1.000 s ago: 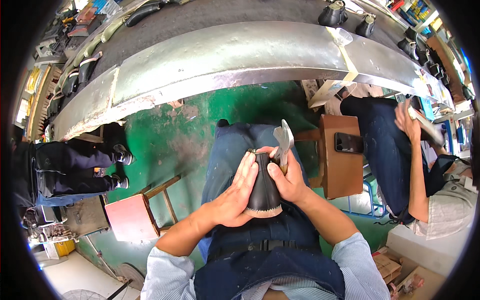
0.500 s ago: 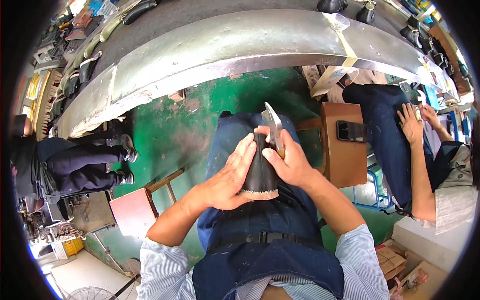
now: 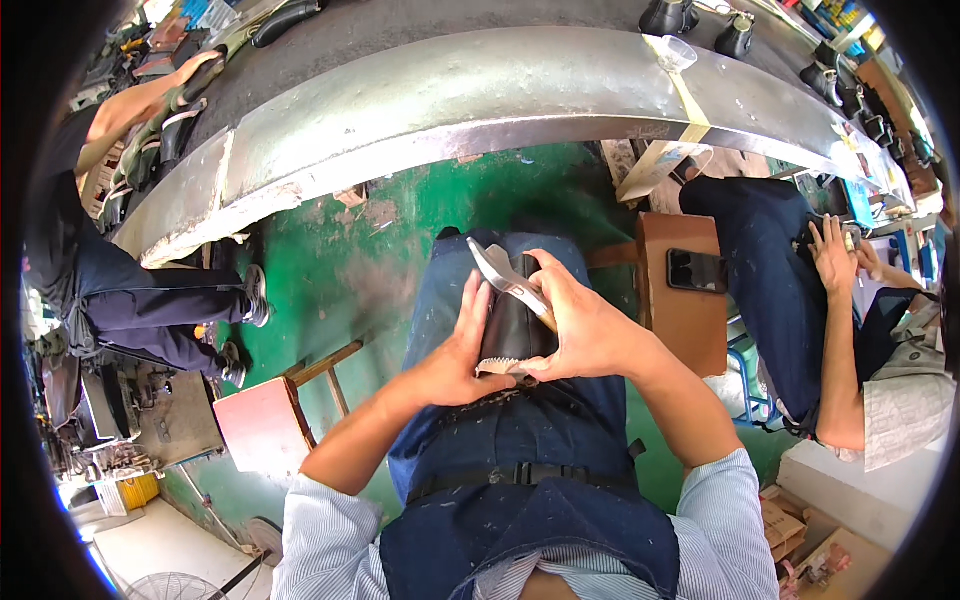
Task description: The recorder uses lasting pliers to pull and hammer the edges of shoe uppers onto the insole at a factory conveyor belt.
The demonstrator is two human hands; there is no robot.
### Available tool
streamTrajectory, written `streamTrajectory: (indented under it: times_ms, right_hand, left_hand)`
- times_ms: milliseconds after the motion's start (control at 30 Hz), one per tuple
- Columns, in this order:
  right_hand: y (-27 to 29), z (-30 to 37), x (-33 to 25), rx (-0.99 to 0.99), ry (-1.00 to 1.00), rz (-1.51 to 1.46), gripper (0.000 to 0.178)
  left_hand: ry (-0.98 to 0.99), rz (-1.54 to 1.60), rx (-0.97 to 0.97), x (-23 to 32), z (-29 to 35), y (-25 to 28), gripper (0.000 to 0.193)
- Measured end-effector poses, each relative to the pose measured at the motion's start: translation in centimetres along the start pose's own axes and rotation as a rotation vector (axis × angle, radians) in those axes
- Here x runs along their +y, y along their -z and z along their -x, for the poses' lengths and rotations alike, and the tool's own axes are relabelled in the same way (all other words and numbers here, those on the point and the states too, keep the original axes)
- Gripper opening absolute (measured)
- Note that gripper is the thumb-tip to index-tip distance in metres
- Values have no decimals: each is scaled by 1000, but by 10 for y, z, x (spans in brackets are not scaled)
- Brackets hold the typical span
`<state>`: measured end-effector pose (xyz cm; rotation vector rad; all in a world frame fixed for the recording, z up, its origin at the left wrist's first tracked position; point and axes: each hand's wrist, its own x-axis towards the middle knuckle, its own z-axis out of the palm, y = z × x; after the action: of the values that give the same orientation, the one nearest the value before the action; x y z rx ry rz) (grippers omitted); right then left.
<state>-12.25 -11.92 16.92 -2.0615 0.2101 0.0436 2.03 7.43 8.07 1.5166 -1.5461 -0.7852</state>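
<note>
In my lap lies a black leather shoe upper (image 3: 507, 328), its near end edged with a pale, jagged rim. My left hand (image 3: 458, 347) grips its left side, fingers stretched along the leather and thumb near the rim. My right hand (image 3: 585, 325) holds a hammer (image 3: 510, 283) with a silvery metal head and a wooden handle, mostly hidden in the palm. The head slants up and left above the upper. The right thumb and a fingertip touch the upper by the rim.
A metal-edged bench (image 3: 430, 95) curves across the front, with black shoes (image 3: 668, 16) on it. To the right, a brown stool (image 3: 690, 325) bears a phone (image 3: 697, 270), beside a seated co-worker (image 3: 840, 340). A standing person (image 3: 150, 300) and a pinkish stool (image 3: 262, 422) are left.
My right hand has moved nearer me, its thumb now at the rim, and the hammer head has swung left. At left, the standing person's arm now reaches onto the bench.
</note>
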Motion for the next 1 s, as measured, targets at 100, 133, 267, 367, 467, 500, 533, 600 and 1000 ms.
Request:
streamTrajectory:
  times_ms: [100, 133, 267, 367, 467, 500, 533, 600, 1000]
  right_hand:
    - [-3, -8, 17, 88, -21, -26, 113]
    - [-4, -14, 30, 127, -53, -66, 112]
    - [-2, -43, 69, 443, -162, -91, 77]
    - [-45, -44, 114, 528, -92, -359, 58]
    - [-88, -29, 134, 483, -396, -223, 52]
    - [-96, -25, 144, 452, -409, -319, 52]
    - [-97, -22, 139, 424, -428, -416, 53]
    - [-91, -12, 132, 433, -444, -434, 54]
    - [-30, 36, 94, 234, -595, -896, 50]
  left_hand:
    - [329, 655, 131, -27, 19, -40, 95]
    - [348, 793, 160, -35, 16, -43, 85]
    - [368, 759, 347, -21, -18, -30, 58]
    - [629, 861, 343, -22, -29, -24, 56]
    - [788, 766, 339, -54, -17, -40, 60]
    - [750, 686, 378, -65, -13, -48, 61]
    - [759, 692, 383, -62, -11, -46, 61]
    - [713, 605, 327, -60, -12, -41, 56]
    - [565, 1339, 115, -34, -3, -19, 62]
